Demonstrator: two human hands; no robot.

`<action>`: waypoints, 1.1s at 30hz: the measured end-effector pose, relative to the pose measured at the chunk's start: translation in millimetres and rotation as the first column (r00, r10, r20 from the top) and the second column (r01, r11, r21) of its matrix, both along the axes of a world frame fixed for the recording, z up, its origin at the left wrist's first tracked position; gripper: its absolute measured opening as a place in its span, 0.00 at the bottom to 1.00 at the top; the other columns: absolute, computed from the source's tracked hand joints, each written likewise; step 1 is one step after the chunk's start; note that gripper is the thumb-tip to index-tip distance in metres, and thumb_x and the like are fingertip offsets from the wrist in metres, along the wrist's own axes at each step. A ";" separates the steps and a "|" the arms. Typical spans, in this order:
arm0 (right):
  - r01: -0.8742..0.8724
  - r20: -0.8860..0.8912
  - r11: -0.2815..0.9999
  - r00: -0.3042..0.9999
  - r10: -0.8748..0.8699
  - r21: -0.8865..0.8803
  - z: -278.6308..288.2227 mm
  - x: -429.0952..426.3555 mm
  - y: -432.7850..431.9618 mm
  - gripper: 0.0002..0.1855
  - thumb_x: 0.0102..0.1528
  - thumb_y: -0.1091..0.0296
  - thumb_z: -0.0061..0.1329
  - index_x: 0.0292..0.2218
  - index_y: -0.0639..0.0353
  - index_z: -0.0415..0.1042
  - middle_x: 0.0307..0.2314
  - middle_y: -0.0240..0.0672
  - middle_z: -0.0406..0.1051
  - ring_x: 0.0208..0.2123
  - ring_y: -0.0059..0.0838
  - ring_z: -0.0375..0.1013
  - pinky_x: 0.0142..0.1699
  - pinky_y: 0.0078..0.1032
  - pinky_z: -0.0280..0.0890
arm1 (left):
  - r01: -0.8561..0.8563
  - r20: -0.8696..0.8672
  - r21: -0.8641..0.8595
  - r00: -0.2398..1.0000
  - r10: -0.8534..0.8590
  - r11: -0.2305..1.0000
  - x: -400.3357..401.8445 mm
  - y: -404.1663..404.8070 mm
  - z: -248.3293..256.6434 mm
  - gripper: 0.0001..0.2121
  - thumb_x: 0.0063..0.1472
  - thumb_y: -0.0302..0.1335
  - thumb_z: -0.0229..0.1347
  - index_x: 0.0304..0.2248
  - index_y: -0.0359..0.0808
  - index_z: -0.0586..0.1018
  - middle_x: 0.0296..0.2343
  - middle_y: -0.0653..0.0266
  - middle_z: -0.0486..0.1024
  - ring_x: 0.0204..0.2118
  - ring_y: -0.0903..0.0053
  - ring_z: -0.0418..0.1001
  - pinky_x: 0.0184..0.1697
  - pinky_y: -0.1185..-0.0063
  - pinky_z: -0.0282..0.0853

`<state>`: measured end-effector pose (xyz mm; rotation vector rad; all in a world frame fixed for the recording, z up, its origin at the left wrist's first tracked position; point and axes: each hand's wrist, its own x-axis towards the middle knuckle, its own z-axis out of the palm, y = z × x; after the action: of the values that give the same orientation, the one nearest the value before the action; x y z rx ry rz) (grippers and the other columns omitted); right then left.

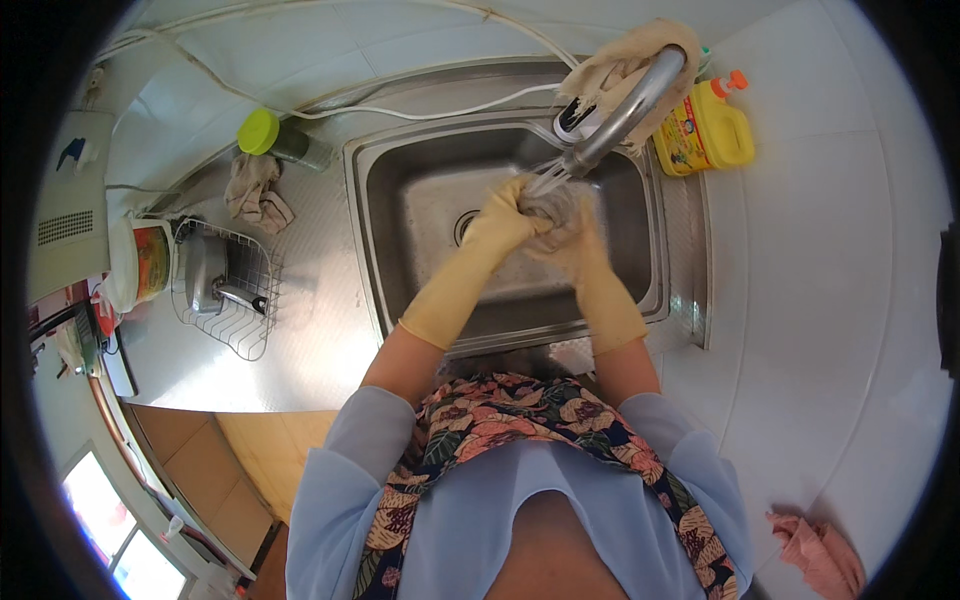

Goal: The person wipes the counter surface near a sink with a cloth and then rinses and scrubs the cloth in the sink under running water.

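Both hands wear pale yellow rubber gloves over a stainless steel sink (431, 270). My left hand (504, 217) grips the near left rim of a clear glass or plastic bowl (551, 214) under the tap. My right hand (581, 244) is blurred against the bowl's right side; whether its fingers close on the bowl cannot be told. Water runs from the curved metal tap (626, 109) into the bowl. A beige cloth (637, 56) is draped over the tap. The drain (465, 226) shows left of the bowl.
Right of the tap stands a yellow detergent jug (705, 131). On the left counter are a green-lidded jar (277, 139), a crumpled cloth (256, 193), a wire rack (259, 330) holding a metal item, and a white tub (124, 262). A white cable (420, 116) crosses behind the sink.
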<state>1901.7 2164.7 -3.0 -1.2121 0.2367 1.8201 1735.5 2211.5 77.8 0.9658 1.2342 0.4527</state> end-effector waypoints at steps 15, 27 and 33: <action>0.374 0.132 0.921 0.924 -0.360 -0.109 -3.6 -70.1 18.3 0.25 0.63 0.49 0.36 0.56 0.51 0.59 0.50 0.38 0.63 0.51 0.35 0.65 0.50 0.35 0.66 | -0.227 -0.326 0.496 0.846 0.423 0.838 28.2 4.2 -51.7 0.24 0.49 0.39 0.65 0.37 0.26 0.76 0.34 0.45 0.76 0.39 0.57 0.75 0.43 0.69 0.69; 0.322 -0.125 0.934 0.944 -0.305 0.153 10.9 -47.7 13.5 0.17 0.60 0.52 0.41 0.43 0.54 0.70 0.37 0.31 0.73 0.36 0.30 0.74 0.35 0.28 0.68 | -0.005 -0.091 0.469 0.994 0.054 0.883 5.6 11.5 -35.1 0.19 0.52 0.32 0.59 0.44 0.36 0.77 0.44 0.56 0.74 0.44 0.62 0.73 0.50 0.72 0.67; 0.311 -0.055 0.947 0.950 -0.308 0.082 22.7 -43.0 23.4 0.18 0.61 0.51 0.41 0.44 0.55 0.69 0.37 0.32 0.73 0.37 0.29 0.74 0.36 0.27 0.68 | 0.422 -0.422 0.907 0.906 0.022 -0.001 5.0 -17.9 -14.6 0.17 0.50 0.33 0.59 0.40 0.39 0.79 0.42 0.54 0.72 0.45 0.55 0.70 0.55 0.60 0.61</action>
<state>1858.7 2188.0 19.8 -1.0120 0.3453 1.5654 1740.5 2193.6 63.2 2.5911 0.8405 1.0317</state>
